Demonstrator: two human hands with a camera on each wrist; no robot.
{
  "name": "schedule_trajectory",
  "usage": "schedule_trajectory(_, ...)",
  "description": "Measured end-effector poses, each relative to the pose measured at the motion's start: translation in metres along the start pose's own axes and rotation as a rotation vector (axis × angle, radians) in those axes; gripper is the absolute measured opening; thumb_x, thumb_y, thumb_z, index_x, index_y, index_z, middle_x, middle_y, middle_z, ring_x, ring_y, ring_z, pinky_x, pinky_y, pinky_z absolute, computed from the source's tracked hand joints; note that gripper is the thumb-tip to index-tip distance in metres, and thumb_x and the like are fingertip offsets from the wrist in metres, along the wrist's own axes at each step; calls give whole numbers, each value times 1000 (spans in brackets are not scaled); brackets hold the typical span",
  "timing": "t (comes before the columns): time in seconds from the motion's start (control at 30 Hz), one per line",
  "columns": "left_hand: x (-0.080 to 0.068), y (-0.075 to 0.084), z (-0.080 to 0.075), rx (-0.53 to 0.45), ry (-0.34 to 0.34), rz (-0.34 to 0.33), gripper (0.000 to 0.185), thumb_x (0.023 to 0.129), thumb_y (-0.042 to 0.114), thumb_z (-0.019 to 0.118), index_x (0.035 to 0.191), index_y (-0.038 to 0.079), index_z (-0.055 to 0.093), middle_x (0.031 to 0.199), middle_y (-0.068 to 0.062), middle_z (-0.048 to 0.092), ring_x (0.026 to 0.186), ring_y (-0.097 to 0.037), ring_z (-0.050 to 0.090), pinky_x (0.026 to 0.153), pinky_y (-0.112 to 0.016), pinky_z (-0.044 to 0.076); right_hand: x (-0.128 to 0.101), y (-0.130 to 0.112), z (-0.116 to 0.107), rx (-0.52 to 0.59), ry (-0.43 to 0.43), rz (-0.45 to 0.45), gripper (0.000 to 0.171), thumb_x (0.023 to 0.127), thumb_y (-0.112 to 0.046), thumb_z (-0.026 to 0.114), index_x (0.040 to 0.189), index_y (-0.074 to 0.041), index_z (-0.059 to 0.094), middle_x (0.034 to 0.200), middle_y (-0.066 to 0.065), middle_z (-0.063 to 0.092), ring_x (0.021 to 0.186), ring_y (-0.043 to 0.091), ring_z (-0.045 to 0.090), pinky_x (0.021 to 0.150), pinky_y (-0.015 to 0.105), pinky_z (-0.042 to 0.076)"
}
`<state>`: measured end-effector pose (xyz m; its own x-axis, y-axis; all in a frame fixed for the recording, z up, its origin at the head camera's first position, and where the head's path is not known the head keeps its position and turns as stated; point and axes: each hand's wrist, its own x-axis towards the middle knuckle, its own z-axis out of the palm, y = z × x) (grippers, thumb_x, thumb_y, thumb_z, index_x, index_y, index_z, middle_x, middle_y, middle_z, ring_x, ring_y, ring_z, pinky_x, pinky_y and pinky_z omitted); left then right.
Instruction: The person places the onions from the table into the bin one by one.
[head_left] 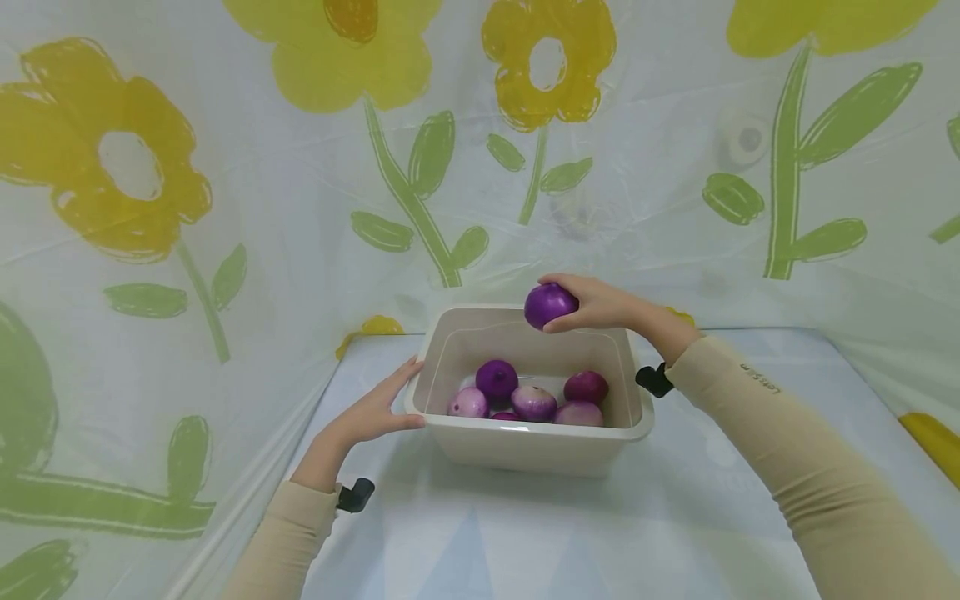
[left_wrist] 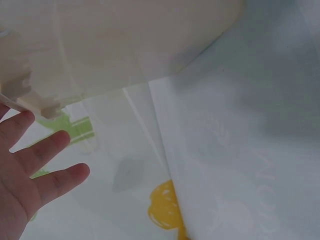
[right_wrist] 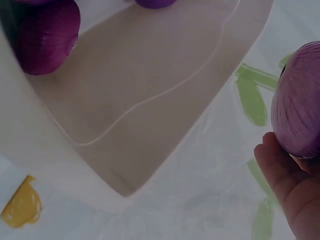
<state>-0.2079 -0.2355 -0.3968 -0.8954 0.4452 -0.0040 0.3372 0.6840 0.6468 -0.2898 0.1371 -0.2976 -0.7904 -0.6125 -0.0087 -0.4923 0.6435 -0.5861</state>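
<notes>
Right hand (head_left: 600, 304): fingers curled round a purple onion (head_left: 549, 305), held above the far rim of the cream plastic bin (head_left: 528, 446). Left hand (head_left: 372, 410): fingers straight, flat against the bin's left wall, gripping nothing. Below the right hand, inside the bin: about six onions (head_left: 525, 398), purple to pale; exact count uncertain. Bin stands on a pale table cover (head_left: 525, 533); flower-print sheet (head_left: 225, 167) beyond both hands.
</notes>
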Motion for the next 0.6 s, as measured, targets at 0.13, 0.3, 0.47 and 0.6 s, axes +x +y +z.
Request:
schedule_trajectory(0.13, 1, 1, 1, 5, 1, -2, 93, 74, 43, 72, 146, 12, 21, 153, -12, 13, 138, -37, 15, 103, -63, 21, 1, 0, 2, 10, -8, 4, 81, 81, -40, 66, 144, -13, 23, 146, 14, 29, 128, 37, 36, 100, 54, 35)
schedule_trajectory(0.3, 3, 1, 2, 11, -2, -10, 93, 74, 43, 72, 146, 14, 20, 153, -10, 12, 138, -35, 15, 104, -61, 21, -2, 2, -1, 16, 16, 6, 80, 83, -38, 65, 145, -12, 22, 149, 13, 24, 132, 39, 27, 102, 57, 29)
schedule_trajectory(0.47, 3, 0, 3, 21, 6, 1, 94, 74, 42, 71, 147, 14, 19, 153, -10, 13, 138, -35, 15, 104, -62, 21, -11, 8, -10, 9, 55, 22, 78, 84, -38, 64, 144, -11, 23, 149, 14, 24, 132, 39, 27, 102, 59, 29)
schedule_trajectory(0.6, 2, -2, 3, 21, 14, 16, 97, 75, 44, 70, 147, 11, 15, 153, -13, 13, 138, -36, 15, 104, -61, 20, -27, 16, -18, -22, 112, 41, 76, 85, -39, 62, 144, -9, 25, 148, 15, 25, 133, 39, 25, 103, 60, 25)
